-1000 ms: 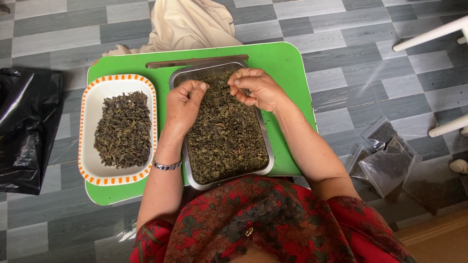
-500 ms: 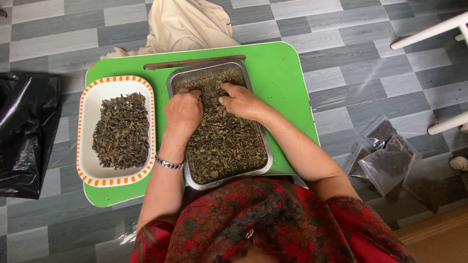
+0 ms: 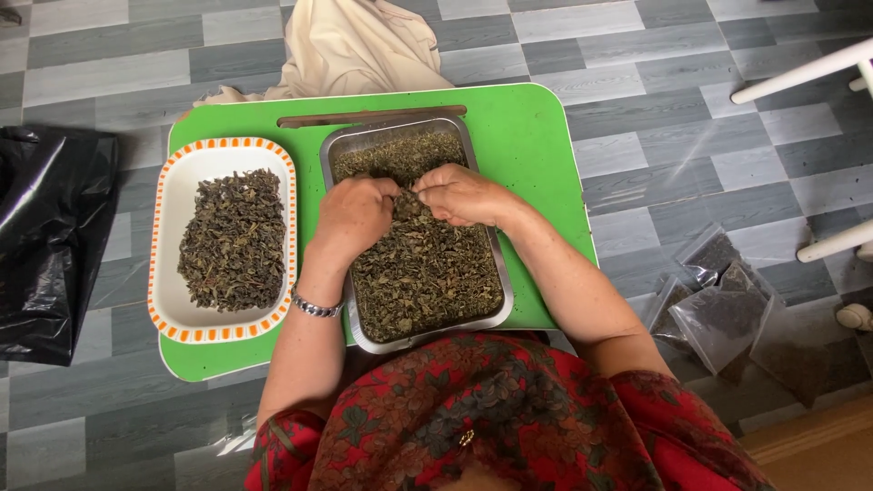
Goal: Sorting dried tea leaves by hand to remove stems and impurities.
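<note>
Since a moment ago we have drawn our left hand (image 3: 356,211) and right hand (image 3: 462,194) together, both cupped shut on a heap of dried leaves (image 3: 414,255) mid metal tray (image 3: 484,182), on the green bench (image 3: 527,127).

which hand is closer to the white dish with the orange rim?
Left. The left hand is in the metal tray, near the edge beside the white dish; the right hand is farther across.
</note>
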